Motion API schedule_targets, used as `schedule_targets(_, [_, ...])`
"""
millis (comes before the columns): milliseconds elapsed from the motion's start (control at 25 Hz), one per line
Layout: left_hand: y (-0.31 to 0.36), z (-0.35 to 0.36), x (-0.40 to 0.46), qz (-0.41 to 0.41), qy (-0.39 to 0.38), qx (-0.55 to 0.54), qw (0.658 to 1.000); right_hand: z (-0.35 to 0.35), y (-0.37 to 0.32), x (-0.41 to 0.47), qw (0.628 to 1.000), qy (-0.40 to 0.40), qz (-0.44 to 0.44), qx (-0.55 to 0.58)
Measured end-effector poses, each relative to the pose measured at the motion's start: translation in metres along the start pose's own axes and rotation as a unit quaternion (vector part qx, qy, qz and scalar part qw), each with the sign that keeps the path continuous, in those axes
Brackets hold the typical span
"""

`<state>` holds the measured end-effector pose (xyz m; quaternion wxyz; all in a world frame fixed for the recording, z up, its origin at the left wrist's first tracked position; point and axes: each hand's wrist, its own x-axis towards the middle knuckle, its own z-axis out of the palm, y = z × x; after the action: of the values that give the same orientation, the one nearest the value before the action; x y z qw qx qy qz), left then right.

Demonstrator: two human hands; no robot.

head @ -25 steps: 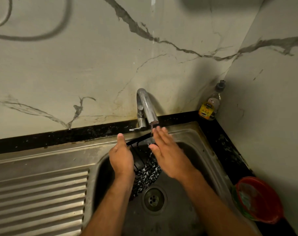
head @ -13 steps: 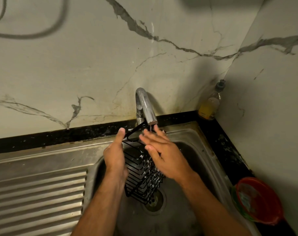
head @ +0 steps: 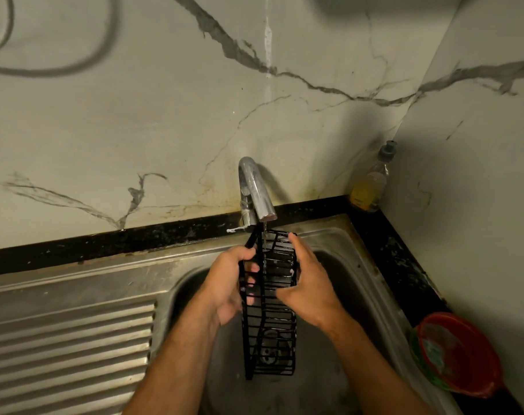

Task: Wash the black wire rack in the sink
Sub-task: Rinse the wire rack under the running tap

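While tap [head: 256, 190] trickles | left hand [head: 224, 283] clamped on rack [head: 269, 310] | right hand [head: 308, 283] gripping rack

Rack [head: 269, 310] over sink [head: 359, 265], under faucet [head: 254, 190]

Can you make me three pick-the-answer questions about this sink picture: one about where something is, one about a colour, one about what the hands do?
1. Where is the soap bottle?
A. back right corner
B. on the drainboard
C. in the basin

2. What colour is the bowl on the right?
A. blue
B. red
C. white

3. How is the wire rack held?
A. lying flat, untouched
B. one hand only
C. both hands, under the faucet

Answers: 1 A, it stands where the walls meet. 2 B, its rim is red. 3 C, left hand and right hand grip its sides.
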<state>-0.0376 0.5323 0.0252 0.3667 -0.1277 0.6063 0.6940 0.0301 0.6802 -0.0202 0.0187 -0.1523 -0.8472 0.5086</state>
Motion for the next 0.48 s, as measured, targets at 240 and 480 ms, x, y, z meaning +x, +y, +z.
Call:
schedule_targets(240, [0.002, 0.002, -0.008, -0.016, -0.027, -0.036, 0.999, -0.002, 0.004, -0.013, 0.999, 0.01, -0.048, 0.008])
schedule_targets(480, [-0.001, 0.013, -0.009, -0.01, 0.026, -0.263, 0.964, -0.022, -0.02, 0.0, 0.994, -0.095, -0.02, -0.043])
